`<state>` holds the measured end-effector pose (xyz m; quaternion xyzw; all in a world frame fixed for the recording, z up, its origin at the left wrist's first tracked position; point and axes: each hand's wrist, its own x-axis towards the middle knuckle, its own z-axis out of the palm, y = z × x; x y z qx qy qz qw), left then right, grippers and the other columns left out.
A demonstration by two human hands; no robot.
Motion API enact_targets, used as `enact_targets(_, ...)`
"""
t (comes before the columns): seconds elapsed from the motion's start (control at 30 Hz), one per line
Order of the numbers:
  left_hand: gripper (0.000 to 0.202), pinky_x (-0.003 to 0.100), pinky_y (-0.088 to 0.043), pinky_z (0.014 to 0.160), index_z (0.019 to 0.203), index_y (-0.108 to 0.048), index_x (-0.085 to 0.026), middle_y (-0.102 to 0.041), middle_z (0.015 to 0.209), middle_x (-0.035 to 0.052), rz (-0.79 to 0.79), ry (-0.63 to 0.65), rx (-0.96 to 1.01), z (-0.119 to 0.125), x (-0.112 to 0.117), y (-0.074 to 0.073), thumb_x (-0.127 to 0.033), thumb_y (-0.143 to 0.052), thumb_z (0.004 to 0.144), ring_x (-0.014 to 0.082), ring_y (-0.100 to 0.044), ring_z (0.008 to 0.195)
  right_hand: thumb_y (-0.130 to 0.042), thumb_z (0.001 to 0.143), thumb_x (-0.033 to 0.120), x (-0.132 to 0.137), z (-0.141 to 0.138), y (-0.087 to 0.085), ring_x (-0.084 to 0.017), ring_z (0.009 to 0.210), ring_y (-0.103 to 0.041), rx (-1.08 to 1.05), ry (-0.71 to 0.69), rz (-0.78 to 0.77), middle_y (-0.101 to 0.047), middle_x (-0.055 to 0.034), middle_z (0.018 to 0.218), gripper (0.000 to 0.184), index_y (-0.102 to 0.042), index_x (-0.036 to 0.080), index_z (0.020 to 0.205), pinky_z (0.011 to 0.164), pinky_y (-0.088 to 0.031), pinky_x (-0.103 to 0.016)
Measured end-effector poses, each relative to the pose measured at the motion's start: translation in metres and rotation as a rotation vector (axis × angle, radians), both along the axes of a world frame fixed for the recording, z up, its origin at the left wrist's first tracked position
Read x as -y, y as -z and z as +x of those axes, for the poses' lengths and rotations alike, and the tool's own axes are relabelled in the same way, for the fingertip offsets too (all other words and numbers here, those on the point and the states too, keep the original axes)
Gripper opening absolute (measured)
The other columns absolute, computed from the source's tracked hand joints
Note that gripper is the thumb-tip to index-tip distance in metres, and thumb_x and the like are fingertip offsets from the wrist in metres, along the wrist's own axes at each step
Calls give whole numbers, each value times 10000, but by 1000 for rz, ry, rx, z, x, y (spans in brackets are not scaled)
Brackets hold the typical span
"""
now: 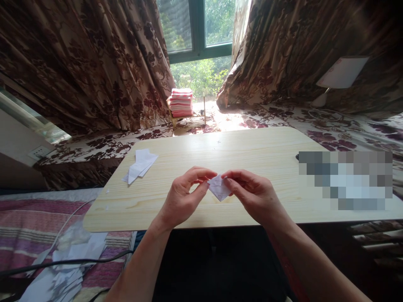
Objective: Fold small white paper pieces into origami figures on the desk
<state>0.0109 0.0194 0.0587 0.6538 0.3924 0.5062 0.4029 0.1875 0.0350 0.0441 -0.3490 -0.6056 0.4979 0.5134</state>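
A small folded piece of white paper [218, 188] is held just above the light wooden table [252, 147], near its front edge. My left hand [184, 195] pinches its left corner between thumb and fingers. My right hand [252, 193] pinches its right side the same way. Both hands are closed on the paper, which forms a pointed, diamond-like shape pointing down. The wrists and forearms reach in from the bottom of the view.
A few folded white paper strips [140, 165] lie at the table's left. Loose paper sheets [66, 268] and a black cable [63, 263] rest on a striped blanket at lower left. Pink-and-white folded cloths [180, 102] sit by the window. A blurred patch covers the table's right.
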Motion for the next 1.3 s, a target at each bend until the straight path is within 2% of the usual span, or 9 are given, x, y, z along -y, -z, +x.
enact_targets(0.23, 129, 268, -481, 816, 936, -698, -177, -675, 961, 47, -130, 83, 58, -2, -2, -5, -188, -609, 843, 163, -612, 907, -620, 851, 229, 1, -1, -2, -136, 773, -649, 3, -15, 32, -688, -15, 849, 75, -658, 199, 908, 691, -531, -236)
enact_targets(0.37, 130, 248, -490, 734, 912, -708, -161, -709, 860, 42, -216, 34, 89, 3, -1, -6, -220, -628, 828, 150, -628, 806, -629, 845, 246, 2, -2, -4, -148, 749, -639, 5, -10, 47, -657, -9, 794, 117, -612, 205, 953, 673, -530, -266)
enact_targets(0.53, 118, 253, -498, 711, 861, -716, -150, -717, 844, 45, -251, -51, 113, 8, 0, -8, -226, -671, 783, 160, -640, 782, -615, 854, 239, 0, -2, -2, -145, 717, -631, 0, -20, 74, -630, 4, 755, 140, -566, 213, 982, 662, -530, -275)
enact_targets(0.87, 191, 240, -480, 680, 952, -638, -172, -673, 789, 10, -306, -24, 168, 13, -1, -10, -234, -686, 778, 135, -621, 747, -626, 845, 247, 2, -1, -5, -154, 743, -643, 52, 27, 109, -640, -7, 786, 147, -565, 211, 974, 672, -537, -287)
enact_targets(1.0, 168, 254, -468, 692, 864, -681, -127, -681, 801, 44, -350, -24, 61, 13, -2, -13, -279, -651, 801, 144, -604, 744, -637, 837, 253, 1, -2, -2, -157, 754, -652, 64, 61, 138, -652, -12, 802, 152, -577, 213, 971, 680, -549, -287)
enact_targets(1.1, 223, 262, -454, 678, 796, -703, -114, -680, 756, 54, -360, -32, -61, 13, -2, -15, -315, -611, 823, 153, -591, 718, -645, 829, 262, 0, -3, 0, -165, 753, -658, 88, 76, 138, -661, -16, 791, 148, -586, 208, 954, 694, -555, -301)
enact_targets(1.3, 198, 247, -439, 630, 760, -707, -121, -676, 719, 43, -316, -38, -153, 12, 1, -19, -290, -615, 810, 157, -591, 690, -644, 820, 326, -6, 1, -3, -188, 747, -669, 146, -30, 34, -705, -47, 818, 188, -648, 179, 938, 666, -549, -308)
